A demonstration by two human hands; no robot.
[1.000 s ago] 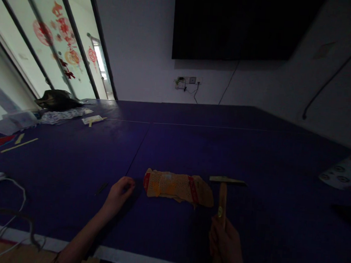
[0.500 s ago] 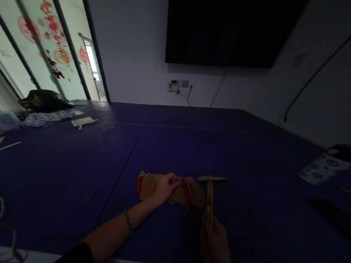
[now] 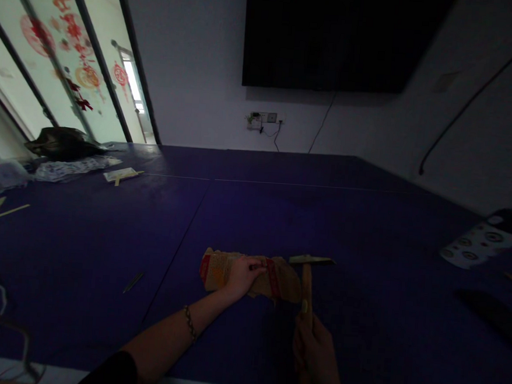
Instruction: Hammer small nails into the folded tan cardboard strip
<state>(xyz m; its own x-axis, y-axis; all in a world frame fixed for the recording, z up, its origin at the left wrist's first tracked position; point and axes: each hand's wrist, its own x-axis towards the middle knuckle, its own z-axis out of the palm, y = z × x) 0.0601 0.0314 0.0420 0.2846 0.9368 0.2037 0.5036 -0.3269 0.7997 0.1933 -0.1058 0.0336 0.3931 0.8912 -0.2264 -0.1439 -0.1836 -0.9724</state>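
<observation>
My left hand (image 3: 242, 276) rests on a flattened brown cardboard piece (image 3: 219, 271) with red and orange print. Its fingers are curled and closed near a red band on the cardboard; what they pinch, if anything, is too dark to make out. My right hand (image 3: 318, 342) is wrapped round the wooden handle of a hammer (image 3: 307, 277). The narrow hammer head lies crosswise just beyond the cardboard's right end, pointed toward the right. In this view the handle passes beside the cardboard's right edge.
The dark blue surface (image 3: 254, 215) bears a thin metal tool (image 3: 133, 282) at left. White cables (image 3: 0, 303) lie at lower left. A patterned white item (image 3: 467, 245) and a dark flat object (image 3: 488, 313) are at right. A black bag (image 3: 62, 143) sits far left.
My left hand's knuckles sit slightly lower over the cardboard. My right hand keeps hold of the hammer, which has hardly moved. The view has shifted slightly.
</observation>
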